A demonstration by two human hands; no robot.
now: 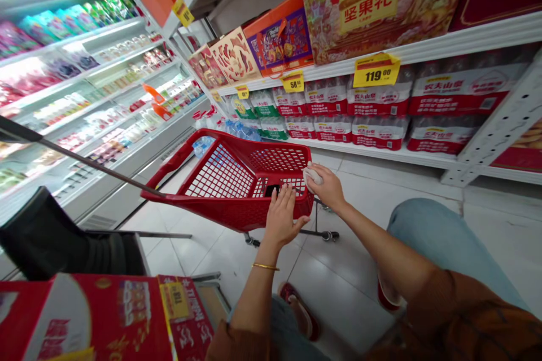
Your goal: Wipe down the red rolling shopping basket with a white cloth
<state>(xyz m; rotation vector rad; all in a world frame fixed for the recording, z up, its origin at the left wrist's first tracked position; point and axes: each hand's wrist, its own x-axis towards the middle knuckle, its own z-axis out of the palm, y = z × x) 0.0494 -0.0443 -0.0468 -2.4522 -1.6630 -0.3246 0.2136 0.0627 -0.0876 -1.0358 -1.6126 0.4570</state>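
A red plastic shopping cart (220,210) with lattice walls stands on the tiled floor before me. My left hand (283,217) lies with fingers stretched out over the cart's near rim, close to its right end. In my right hand (330,187) is a crumpled whitish cloth (312,176), pressed against the right end of the cart's rim. A small black item (272,190) is inside the basket just beyond my left fingertips; its kind is not clear. A gold bracelet (265,266) circles my left wrist.
Shelves ahead hold gift boxes (381,0) and packs of bottled water (376,132). Refrigerated shelves (84,84) line the left. A black chair (63,237) and red cartons (114,316) stand near left. A dark pole (101,166) reaches the cart's rim.
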